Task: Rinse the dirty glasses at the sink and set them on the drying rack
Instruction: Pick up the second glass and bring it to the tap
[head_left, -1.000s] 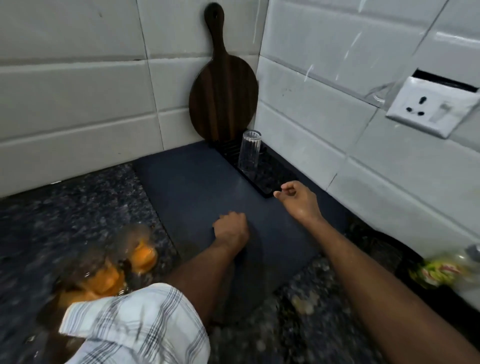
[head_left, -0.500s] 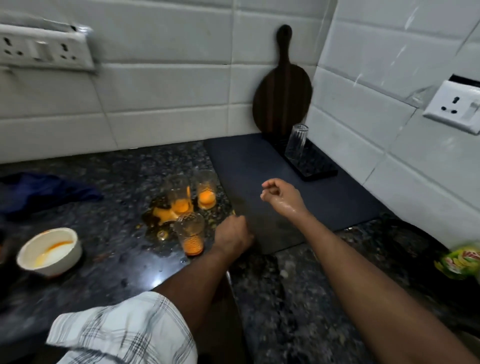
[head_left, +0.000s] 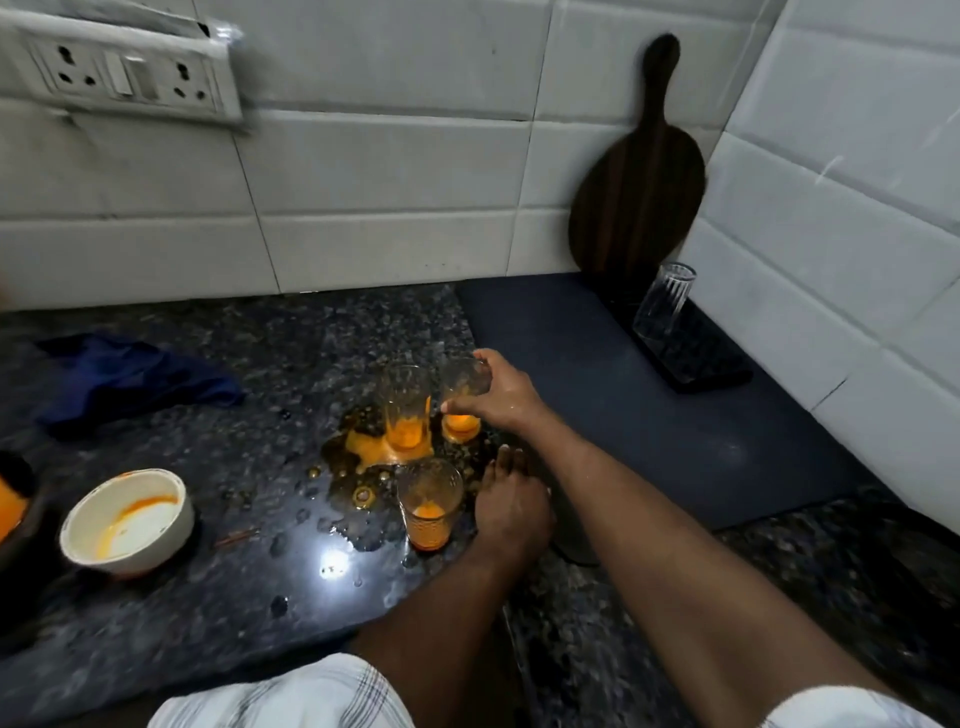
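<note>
Speckled dark surface (head_left: 260, 597) holds three juice-stained glasses (head_left: 406, 400); the right hand (head_left: 501, 397) wraps the rear glass (head_left: 462, 382), likely to lift it for rinsing. The left hand (head_left: 511, 506) rests loose and empty alongside, seemingly bracing, while one clear glass (head_left: 662, 306) stands draining on the drying rack (head_left: 698, 366).

Three orange-stained glasses (head_left: 406, 410) (head_left: 461, 400) (head_left: 429, 504) at the worktop's (head_left: 208, 597) centre, one clear glass (head_left: 664, 306) at 2 o'clock. One white bowl (head_left: 127, 519), one blue cloth (head_left: 130, 379), one wooden board (head_left: 639, 197), one drying rack (head_left: 717, 374), two hands (head_left: 511, 512) (head_left: 498, 397).
</note>
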